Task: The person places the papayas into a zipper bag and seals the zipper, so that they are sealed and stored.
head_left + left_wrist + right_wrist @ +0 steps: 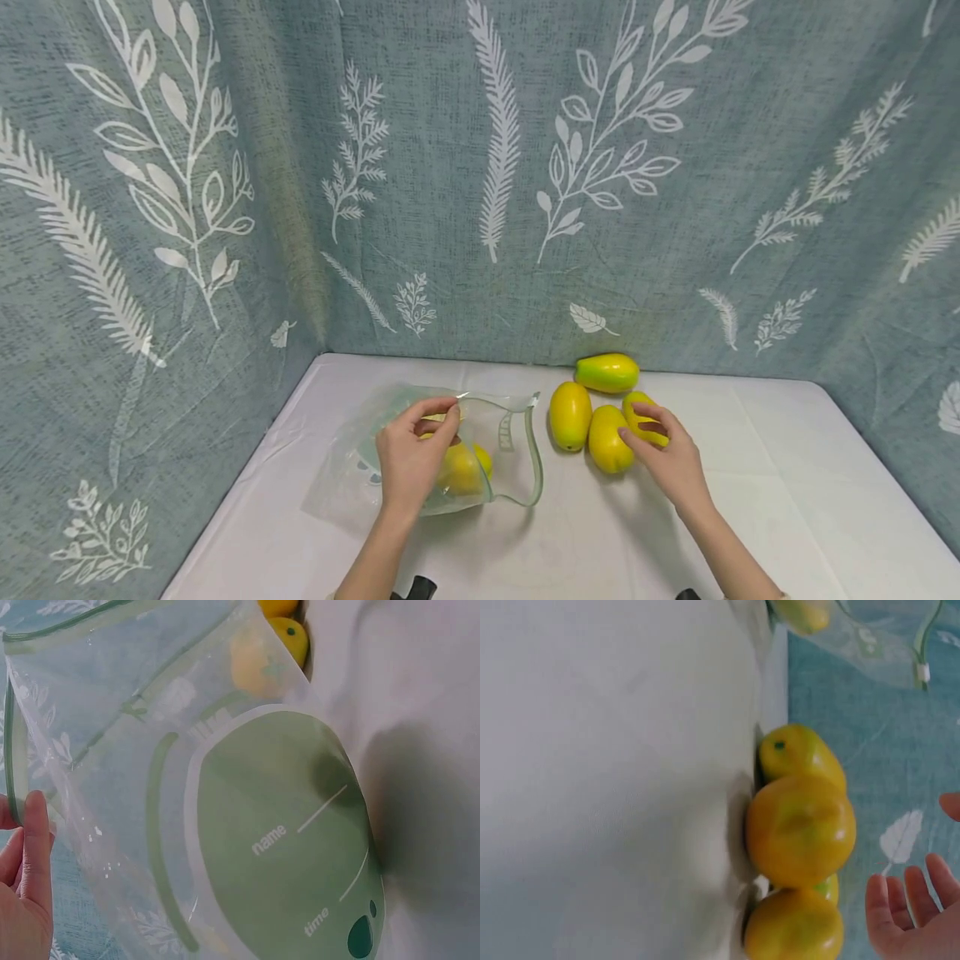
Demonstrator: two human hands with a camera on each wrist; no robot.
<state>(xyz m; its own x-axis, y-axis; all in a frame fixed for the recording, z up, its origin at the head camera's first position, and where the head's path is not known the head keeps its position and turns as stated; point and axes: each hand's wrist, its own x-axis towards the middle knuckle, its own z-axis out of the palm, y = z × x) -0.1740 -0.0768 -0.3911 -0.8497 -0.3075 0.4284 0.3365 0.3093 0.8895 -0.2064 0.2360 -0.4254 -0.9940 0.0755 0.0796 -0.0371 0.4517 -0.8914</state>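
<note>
A clear zip bag [345, 467] with green edging lies on its side at the left, its mouth facing right. My left hand [416, 454] pinches the upper rim of the mouth between thumb and fingers, which the left wrist view shows up close. Through the film, yellow fruit [461, 468] shows inside. On the right, my right hand [667, 454] hovers over a group of oval yellow fruits that look like mangoes, its fingers apart and holding nothing. Nearest to it are the front mango [609, 442] and a mango [633, 408] partly hidden behind its fingers.
Another mango [570, 417] stands closest to the bag's mouth, and a greener one [607, 372] lies at the back by the curtain [450, 208]. A white cloth [787, 500] covers the table. A green label [277, 780] is printed on the bag.
</note>
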